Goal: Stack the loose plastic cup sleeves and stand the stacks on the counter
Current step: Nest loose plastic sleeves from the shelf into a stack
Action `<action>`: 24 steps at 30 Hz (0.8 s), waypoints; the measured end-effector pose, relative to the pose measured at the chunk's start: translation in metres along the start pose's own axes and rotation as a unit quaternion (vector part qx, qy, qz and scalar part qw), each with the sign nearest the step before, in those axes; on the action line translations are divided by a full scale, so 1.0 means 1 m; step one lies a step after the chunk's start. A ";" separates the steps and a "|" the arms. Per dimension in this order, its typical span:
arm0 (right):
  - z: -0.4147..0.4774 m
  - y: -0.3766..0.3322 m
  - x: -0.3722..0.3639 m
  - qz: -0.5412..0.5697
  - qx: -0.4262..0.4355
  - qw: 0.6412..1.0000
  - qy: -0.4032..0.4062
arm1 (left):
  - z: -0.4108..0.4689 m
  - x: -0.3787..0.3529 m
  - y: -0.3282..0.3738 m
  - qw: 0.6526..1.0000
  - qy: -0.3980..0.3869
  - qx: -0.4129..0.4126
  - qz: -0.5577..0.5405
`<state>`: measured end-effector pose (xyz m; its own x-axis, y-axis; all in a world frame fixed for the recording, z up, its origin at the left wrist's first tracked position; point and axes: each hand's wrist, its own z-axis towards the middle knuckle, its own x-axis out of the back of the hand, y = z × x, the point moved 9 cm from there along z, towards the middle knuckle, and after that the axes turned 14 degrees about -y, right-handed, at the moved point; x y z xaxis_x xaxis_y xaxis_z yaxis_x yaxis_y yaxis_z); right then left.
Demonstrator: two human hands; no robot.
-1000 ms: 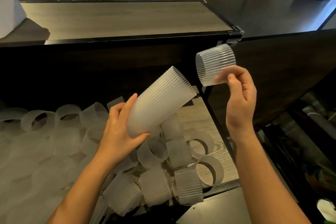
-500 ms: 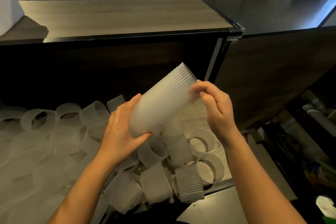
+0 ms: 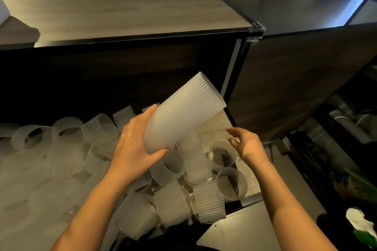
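Observation:
My left hand (image 3: 135, 144) grips the lower end of a tilted stack of ribbed, translucent cup sleeves (image 3: 183, 110), whose upper end points up and to the right. My right hand (image 3: 245, 144) hovers empty with relaxed fingers just right of and below the stack, above the loose sleeves. Several loose cup sleeves (image 3: 171, 206) lie in a heap on the low wooden shelf (image 3: 216, 122). The wooden counter (image 3: 126, 16) runs across the top above the shelf.
A dark cabinet door (image 3: 302, 79) stands open on the right, hinged at the counter corner. Dark clutter and a white cloth (image 3: 359, 224) lie at the lower right. A white object (image 3: 3, 13) sits at the counter's left edge. Benches line the far background.
My right hand pushed the single sleeve onto the stack's upper end, then let go and dropped down toward the loose sleeves. The stack stays tilted in my left hand.

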<state>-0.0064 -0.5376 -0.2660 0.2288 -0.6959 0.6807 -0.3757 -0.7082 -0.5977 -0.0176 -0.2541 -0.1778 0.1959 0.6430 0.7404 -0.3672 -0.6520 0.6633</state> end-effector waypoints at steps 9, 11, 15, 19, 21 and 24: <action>0.022 0.012 -0.028 -0.134 0.009 0.990 -0.030 | -0.001 -0.002 0.004 1.000 -0.006 0.002 0.002; 0.025 0.015 -0.031 -0.145 0.010 0.989 -0.034 | -0.002 -0.002 0.003 1.000 -0.006 0.001 0.003; 0.023 0.016 -0.020 -0.065 0.029 0.997 0.008 | -0.002 -0.001 0.003 1.000 -0.004 -0.001 0.009; 0.003 0.000 0.033 0.181 0.087 0.974 0.106 | -0.001 0.000 0.001 1.000 0.000 -0.002 0.012; -0.015 -0.020 0.062 0.293 0.140 0.938 0.124 | -0.001 -0.002 0.000 1.000 0.000 0.000 0.012; -0.048 -0.062 0.087 0.429 0.249 0.866 0.063 | -0.001 -0.006 -0.001 1.000 -0.006 0.002 0.017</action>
<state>-0.0061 -0.5487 -0.1495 -0.0551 -0.9952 -0.0813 0.0816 0.0767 -0.9937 -0.0190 -0.2566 -0.1826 0.1946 0.6155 0.7637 -0.3707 -0.6747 0.6382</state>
